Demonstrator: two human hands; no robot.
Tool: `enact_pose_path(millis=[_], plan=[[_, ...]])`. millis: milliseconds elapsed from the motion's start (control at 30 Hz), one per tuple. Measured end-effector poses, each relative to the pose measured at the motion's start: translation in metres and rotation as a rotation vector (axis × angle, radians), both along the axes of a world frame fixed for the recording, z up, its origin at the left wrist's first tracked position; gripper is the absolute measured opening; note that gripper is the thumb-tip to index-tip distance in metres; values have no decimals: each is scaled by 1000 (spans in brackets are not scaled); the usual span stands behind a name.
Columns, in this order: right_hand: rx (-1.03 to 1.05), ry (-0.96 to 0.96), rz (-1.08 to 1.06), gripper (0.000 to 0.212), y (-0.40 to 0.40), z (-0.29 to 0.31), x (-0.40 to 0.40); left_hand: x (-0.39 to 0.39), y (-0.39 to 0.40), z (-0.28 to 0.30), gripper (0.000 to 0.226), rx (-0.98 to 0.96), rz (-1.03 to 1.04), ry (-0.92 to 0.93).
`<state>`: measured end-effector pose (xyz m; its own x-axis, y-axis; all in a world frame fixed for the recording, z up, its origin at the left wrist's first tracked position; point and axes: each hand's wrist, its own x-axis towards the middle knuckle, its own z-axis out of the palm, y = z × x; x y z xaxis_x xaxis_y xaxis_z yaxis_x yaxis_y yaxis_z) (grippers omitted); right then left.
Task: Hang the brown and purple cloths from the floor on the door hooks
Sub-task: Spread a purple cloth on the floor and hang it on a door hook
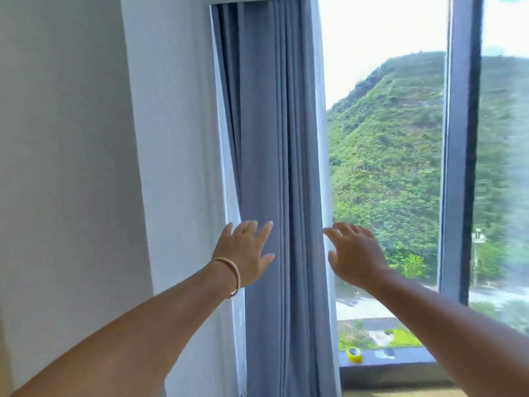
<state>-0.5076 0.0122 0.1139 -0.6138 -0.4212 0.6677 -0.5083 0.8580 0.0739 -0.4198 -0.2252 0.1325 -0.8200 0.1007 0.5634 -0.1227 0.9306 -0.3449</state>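
White wall (71, 138) fills the side beyond the left hand; window (383, 167) with dark frame post (463, 138) sits beyond the right hand. Green hillside (386, 156) and bright sky seen through the glass, road strip lower down, all a bit blurred.

Blue-grey curtain (274, 138) hangs bunched in long folds straight ahead, between both hands and running from top edge to bottom edge. Thin white sheer (229, 196) shows along the curtain edge just past the left hand, another pale strip on the window side.

Left hand (246, 253) raised, palm forward, fingers spread and straight, nothing in it. Looks to be at or against the curtain folds; contact cannot be told. Bracelet (233, 275) on its wrist, bare forearm reaching in from lower left.

Right hand (355, 253) also raised, fingers spread and loosely bent, nothing in it. Sits in front of the curtain's window-side edge and the glass; touching or not cannot be told. Bare forearm comes in from lower right.

Below the right hand, window sill (400, 365) with a yellow tape roll (354, 353) resting on it, close to the curtain edge.

Brown and purple cloths: not in view. Door hooks and floor: not in view either.
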Motion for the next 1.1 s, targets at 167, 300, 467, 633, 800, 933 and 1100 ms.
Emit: enact_pose_path(millis=[167,300,467,633,800,933,1100], plan=[[1,-53,-163,53,109,-12,-18,-47,99,-10,71,-3,-126,-30],[-9,-92,-263,55,188,-22,-22,-76,177,-18,70,2,-232,-88],[-25,-121,-389,53,293,-39,-12,-103,278,-25,71,6,-387,-118],[-19,-130,-588,52,401,-49,17,-118,384,-37,70,6,-563,-127],[-38,-118,-756,50,493,-55,64,-120,485,-52,71,-13,-734,-139],[-45,-138,-901,50,551,-62,108,-113,557,-61,71,-37,-872,-146],[-31,-162,-1082,49,604,-71,165,-95,638,-68,70,-50,-1047,-136]])
